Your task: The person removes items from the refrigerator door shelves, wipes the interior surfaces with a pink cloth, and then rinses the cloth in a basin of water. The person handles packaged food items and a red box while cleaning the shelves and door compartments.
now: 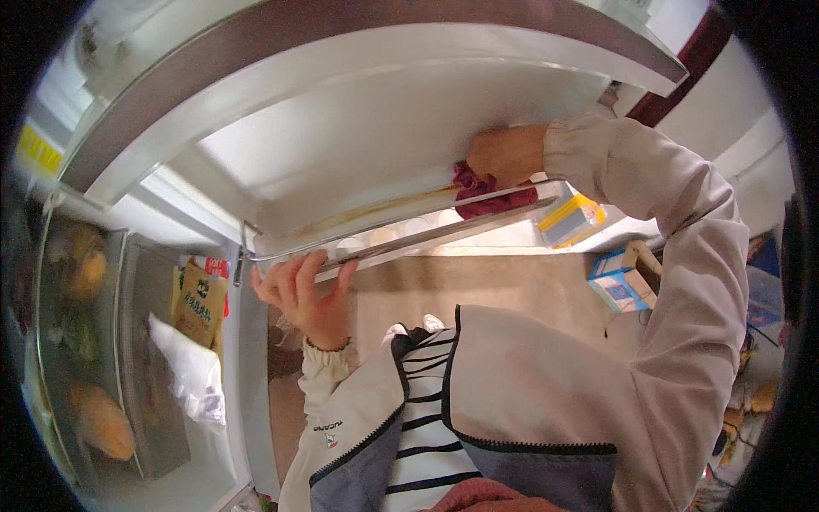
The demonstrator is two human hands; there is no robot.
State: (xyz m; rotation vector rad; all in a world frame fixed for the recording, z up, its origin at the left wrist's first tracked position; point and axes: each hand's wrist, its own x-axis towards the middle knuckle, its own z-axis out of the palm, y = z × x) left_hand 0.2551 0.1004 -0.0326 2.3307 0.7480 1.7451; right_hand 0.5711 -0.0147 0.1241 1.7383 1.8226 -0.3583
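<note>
In front of me is the inside of an open refrigerator door. My right hand holds a crumpled dark red cloth against the door panel, behind the shelf's metal rail. Its fingertips are hidden by the cloth. My left hand grips the clear front edge of the door shelf near its left end, thumb in front and fingers curled over. A yellowish-brown stain runs along the panel just above the rail.
Several pale, egg-like things sit below the rail, left of a yellow-edged packet. Another door shelf arches above. Clear drawers with produce, a brown packet and a white plastic bag lie left. A blue-and-white carton stands on the floor.
</note>
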